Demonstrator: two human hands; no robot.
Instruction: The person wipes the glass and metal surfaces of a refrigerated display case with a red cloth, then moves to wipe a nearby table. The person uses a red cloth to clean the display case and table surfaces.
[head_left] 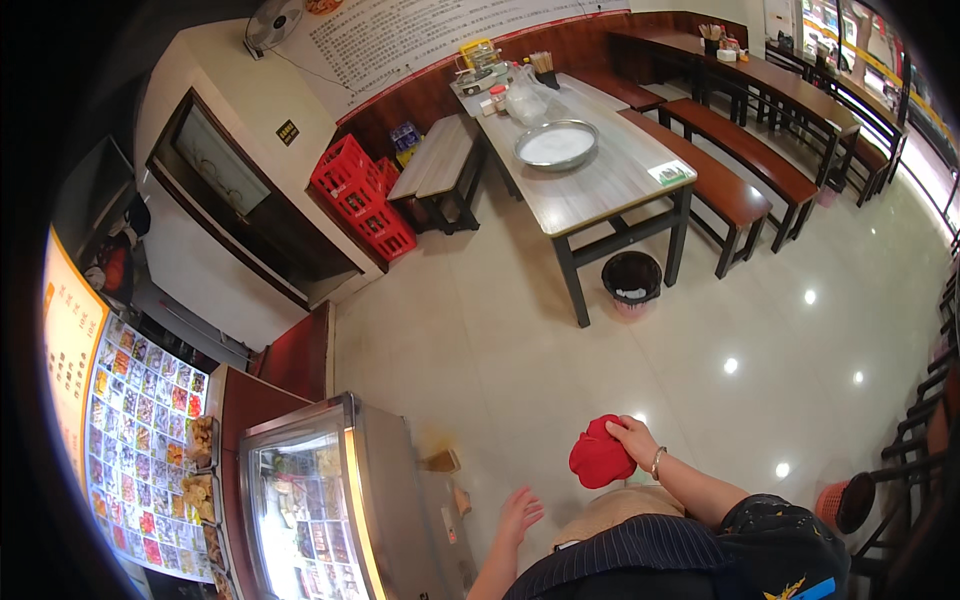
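My right hand (632, 442), with a bracelet at the wrist, grips a soft red fabric thing that looks like a cap (598, 458). It is held out over the floor in front of my body, and its far side is bunched and rounded. My left hand (520, 513) hangs lower and to the left, its fingers apart and nothing in them. A dark striped apron (640, 555) covers my front. Nearest to my left hand is the side of a glass-fronted display fridge (395, 480), which the hand does not touch.
Ahead, a grey table (590, 205) bears a round metal tray (556, 146). Under its end stands a black bin (631, 277). Brown benches (700, 180) line the right; a grey bench (435, 160) and red crates (362, 200) stand left. A basket (845, 502) is at lower right.
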